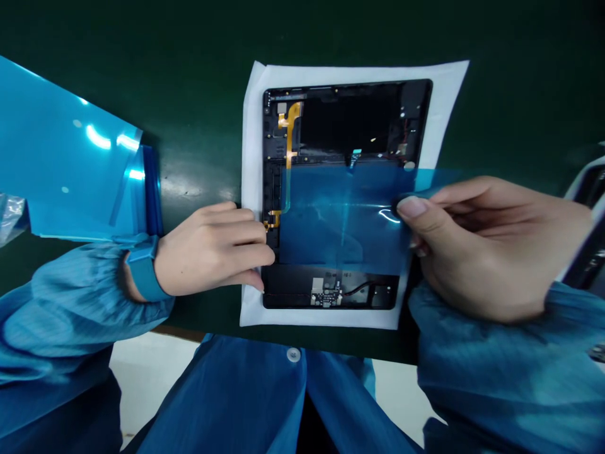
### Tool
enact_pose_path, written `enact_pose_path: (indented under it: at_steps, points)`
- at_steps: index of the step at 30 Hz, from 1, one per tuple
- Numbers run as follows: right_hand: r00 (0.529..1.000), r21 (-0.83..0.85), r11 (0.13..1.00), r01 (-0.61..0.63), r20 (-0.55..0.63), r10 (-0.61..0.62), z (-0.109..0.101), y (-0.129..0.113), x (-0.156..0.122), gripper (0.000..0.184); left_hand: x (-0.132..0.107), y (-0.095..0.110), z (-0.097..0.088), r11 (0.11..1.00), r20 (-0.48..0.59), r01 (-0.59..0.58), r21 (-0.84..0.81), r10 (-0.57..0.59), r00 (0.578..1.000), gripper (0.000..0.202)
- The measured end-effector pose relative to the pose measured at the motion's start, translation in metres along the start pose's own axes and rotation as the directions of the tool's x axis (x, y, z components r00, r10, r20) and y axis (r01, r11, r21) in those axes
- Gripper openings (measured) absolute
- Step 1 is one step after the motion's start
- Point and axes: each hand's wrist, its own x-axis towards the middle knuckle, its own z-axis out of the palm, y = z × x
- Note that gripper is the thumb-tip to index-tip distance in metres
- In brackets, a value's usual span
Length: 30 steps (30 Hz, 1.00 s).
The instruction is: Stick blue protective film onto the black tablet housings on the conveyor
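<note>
An opened black tablet frame (350, 120) with an orange flex cable lies on a white sheet (444, 82) on the green table. A translucent blue film (340, 214) is spread over the lower middle of the frame. My right hand (486, 246) pinches the film's right edge between thumb and fingers. My left hand (212, 249) rests on the frame's left edge, its curled fingers pressing there beside the film's left edge.
A stack of blue film sheets (70, 157) lies at the left of the green table (189, 63). Part of another dark device (586, 227) shows at the right edge. The table's front edge runs just below the white sheet.
</note>
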Motion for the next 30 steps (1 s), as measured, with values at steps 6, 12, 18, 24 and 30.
enact_pose_path:
  at_steps: [6,12,18,24,30]
  points:
    - [1.0,0.007,1.0,0.003,0.013,-0.003,-0.0003,0.0008,-0.0003,0.017,0.0024,0.0001,-0.0001,1.0,-0.003,-0.005,0.003,0.005,1.0,0.033]
    - [1.0,0.008,1.0,0.024,0.012,-0.025,-0.0006,0.0052,0.0,0.018,0.0022,0.0005,-0.0007,1.0,0.002,0.002,0.006,-0.002,1.0,0.034]
    - [1.0,0.016,1.0,0.012,0.013,-0.012,0.0001,0.0054,-0.0006,0.017,0.0017,0.0002,-0.0003,1.0,0.007,0.004,-0.006,-0.004,1.0,0.034]
    - [1.0,0.044,0.999,0.021,0.008,-0.022,0.0004,0.0088,-0.0009,0.016,0.0015,0.0002,0.0001,1.0,-0.006,0.0,-0.008,0.0,1.0,0.033]
    - [1.0,0.028,1.0,-0.01,0.023,0.01,-0.0003,0.009,-0.0013,0.016,0.0006,0.0011,0.0002,1.0,-0.002,0.004,0.013,-0.004,1.0,0.034]
